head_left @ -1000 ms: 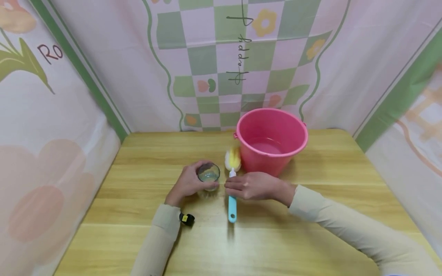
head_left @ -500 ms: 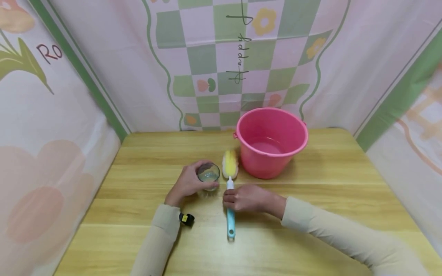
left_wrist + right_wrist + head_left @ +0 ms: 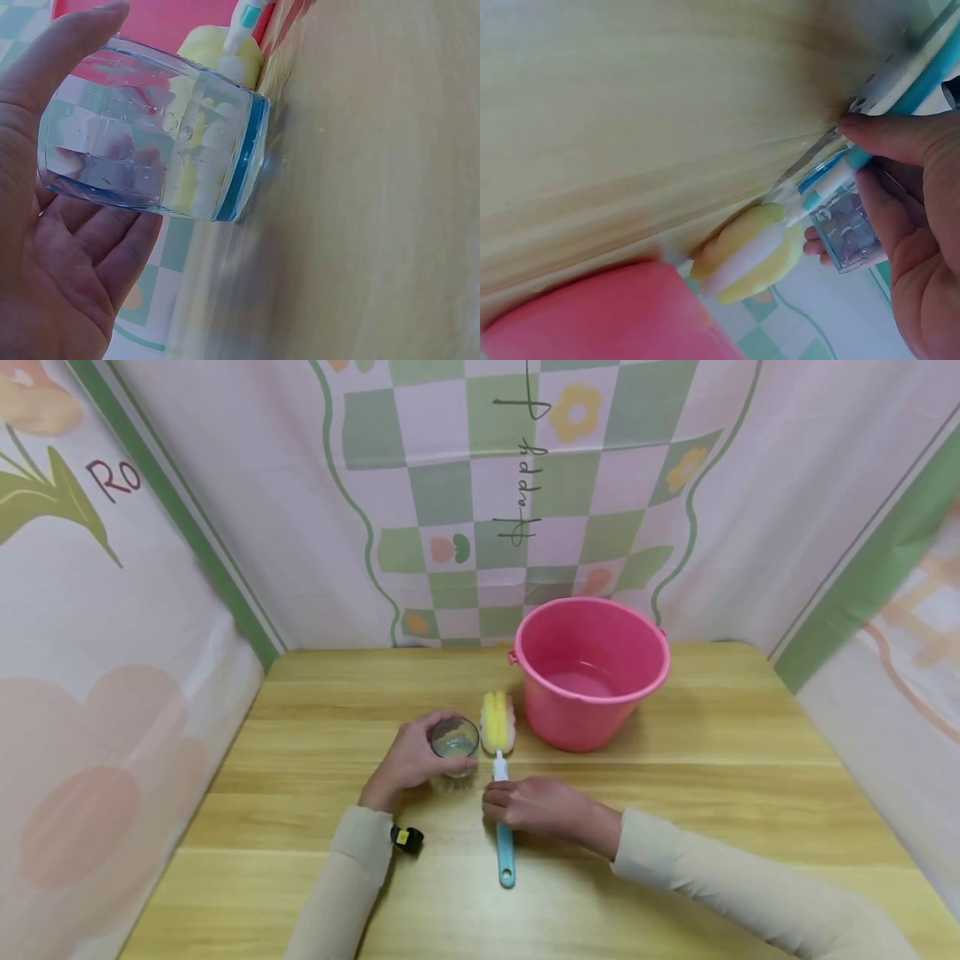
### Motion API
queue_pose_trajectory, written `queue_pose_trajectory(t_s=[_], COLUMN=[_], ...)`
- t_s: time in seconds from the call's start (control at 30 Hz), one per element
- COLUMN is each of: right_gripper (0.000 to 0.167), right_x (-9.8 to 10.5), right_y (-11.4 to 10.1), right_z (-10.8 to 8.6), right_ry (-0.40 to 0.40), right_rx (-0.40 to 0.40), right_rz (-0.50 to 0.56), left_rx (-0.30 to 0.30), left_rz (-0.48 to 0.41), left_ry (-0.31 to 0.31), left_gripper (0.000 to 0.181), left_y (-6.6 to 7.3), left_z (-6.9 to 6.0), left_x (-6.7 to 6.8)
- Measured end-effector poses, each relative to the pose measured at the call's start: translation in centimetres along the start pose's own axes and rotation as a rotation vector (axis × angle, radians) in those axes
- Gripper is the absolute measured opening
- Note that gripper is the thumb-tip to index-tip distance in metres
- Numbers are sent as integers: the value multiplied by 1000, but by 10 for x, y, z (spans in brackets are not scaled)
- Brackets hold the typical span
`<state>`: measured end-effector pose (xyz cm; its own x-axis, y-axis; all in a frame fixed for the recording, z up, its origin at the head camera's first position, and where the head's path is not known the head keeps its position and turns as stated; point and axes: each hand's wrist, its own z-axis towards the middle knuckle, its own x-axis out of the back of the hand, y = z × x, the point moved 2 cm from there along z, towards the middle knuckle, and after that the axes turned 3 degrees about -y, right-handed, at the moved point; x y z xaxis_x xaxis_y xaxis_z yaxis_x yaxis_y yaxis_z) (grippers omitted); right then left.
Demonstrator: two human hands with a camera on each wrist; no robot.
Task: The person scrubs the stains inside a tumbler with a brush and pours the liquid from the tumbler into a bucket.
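My left hand (image 3: 411, 758) grips a clear drinking glass (image 3: 455, 747), thumb on the near side and fingers round the far side. In the left wrist view droplets show on the wall of the glass (image 3: 150, 135), and its base is at the tabletop. With thumb and fingers my right hand (image 3: 547, 807) pinches the blue and white handle of a sponge bottle brush (image 3: 506, 856). The brush's yellow and white sponge head (image 3: 497, 722) points away from me, between the glass and a pink bucket (image 3: 573, 722). In the right wrist view the sponge head (image 3: 750, 255) is at the tabletop.
The bucket stands upright at the back of the wooden table (image 3: 285, 877), right of the brush. A black band with a yellow mark (image 3: 407, 839) is by the left cuff. Printed cloth (image 3: 300, 527) surrounds the table's back and sides.
My right hand has drawn the brush toward me and slightly left, so its sponge head has come away from the bucket's side. The left hand and glass have stayed in place.
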<state>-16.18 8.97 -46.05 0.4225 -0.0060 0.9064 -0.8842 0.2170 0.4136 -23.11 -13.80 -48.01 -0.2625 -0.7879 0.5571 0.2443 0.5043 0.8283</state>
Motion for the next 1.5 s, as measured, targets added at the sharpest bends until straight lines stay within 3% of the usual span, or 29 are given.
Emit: queue_pose_trajectory(t_s=[0.13,0.27,0.47,0.67,0.73,0.83,0.97,1.2,1.37,1.5], right_gripper=[26,35,54,65,64,63,65,55,65,62], right_x=[9,32,71,102,110,118,119,94,75,60], right_y=[3,14,46,80,91,111,140,183,199,205], right_z=[-8,-17,-34,-56,-65,-78,-96,-127,-144,-151], right_ry=[-20,-29,171,295,289,203,83,60,-5,31], right_rx=[-43,-175,-354,-480,-548,-690,-841,-979,-1083,-1116], right_rz=[127,268,373,400,431,496,582,648,697,765], left_rx=[0,-2,0,9,10,6,3,-7,4,6], left_rz=[-5,-14,-21,-23,-22,-23,-31,-29,-20,-21], left_ry=[-2,-7,-12,-15,-17,-16,-11,-6,-9,-7], left_gripper=[70,69,70,70,70,71,71,70,71,71], left_y=[-1,-1,-1,-1,-1,0,1,-1,-2,-1], left_z=[0,0,-1,-2,-2,-2,-2,-2,-1,-2], left_x=[-1,-1,-1,-1,-1,-1,-1,-2,-2,-2])
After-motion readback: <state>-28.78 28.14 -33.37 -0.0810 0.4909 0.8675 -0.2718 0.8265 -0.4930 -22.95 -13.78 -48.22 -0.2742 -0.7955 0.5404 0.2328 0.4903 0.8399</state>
